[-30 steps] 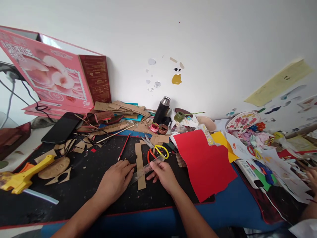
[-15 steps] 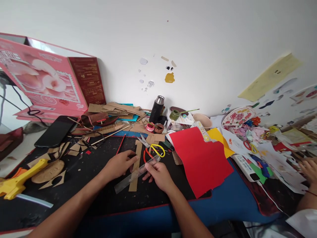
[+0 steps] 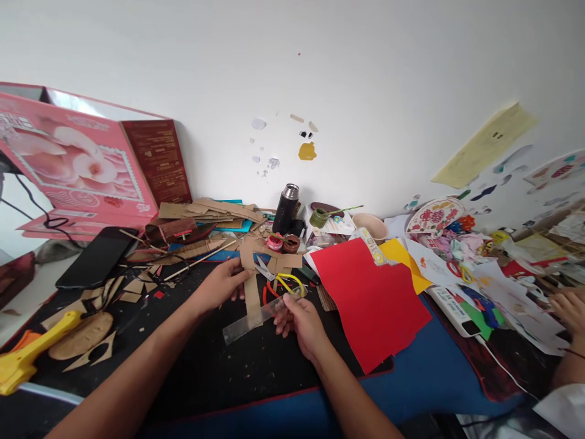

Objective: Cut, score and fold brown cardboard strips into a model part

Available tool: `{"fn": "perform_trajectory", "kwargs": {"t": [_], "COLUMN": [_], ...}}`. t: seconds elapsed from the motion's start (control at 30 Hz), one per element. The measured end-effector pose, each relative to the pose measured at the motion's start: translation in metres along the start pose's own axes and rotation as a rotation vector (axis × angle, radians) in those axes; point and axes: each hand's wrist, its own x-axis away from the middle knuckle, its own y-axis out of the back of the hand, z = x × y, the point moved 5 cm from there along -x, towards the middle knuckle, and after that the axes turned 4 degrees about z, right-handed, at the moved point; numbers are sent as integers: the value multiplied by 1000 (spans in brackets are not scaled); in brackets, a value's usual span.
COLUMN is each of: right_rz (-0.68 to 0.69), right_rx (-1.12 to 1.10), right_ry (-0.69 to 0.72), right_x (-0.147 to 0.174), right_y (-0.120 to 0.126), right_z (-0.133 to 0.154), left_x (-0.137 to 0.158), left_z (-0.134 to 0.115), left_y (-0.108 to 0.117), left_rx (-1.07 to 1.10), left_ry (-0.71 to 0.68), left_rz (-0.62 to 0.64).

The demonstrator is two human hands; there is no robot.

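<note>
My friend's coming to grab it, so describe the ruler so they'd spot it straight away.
Start from the big red sheet. Just left of it in the view, the right hand holds the ruler near its right end, and the ruler slants across a cardboard strip. The ruler is see-through, while the strip is plain brown.
</note>
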Motion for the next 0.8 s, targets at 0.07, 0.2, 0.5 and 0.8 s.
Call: {"fn": "perform_trajectory", "kwargs": {"t": [0.07, 0.2, 0.5, 0.8], "right_rz": [-60, -123, -293, -182], "right_rx": [-59, -102, -69, -24], "right_ry": [31, 158, 299, 289], "right_x": [-5, -21, -78, -105], "right_y": [-1, -6, -8, -27], "right_z": [7, 29, 64, 46], "left_x": [-5, -4, 1, 2], "left_z": [1, 3, 2, 1], "left_y": [-1, -5, -1, 21], "left_rx": [80, 187, 228, 299], "left_ry": [-9, -75, -47, -21], "left_rz": [-7, -23, -48, -295]}}
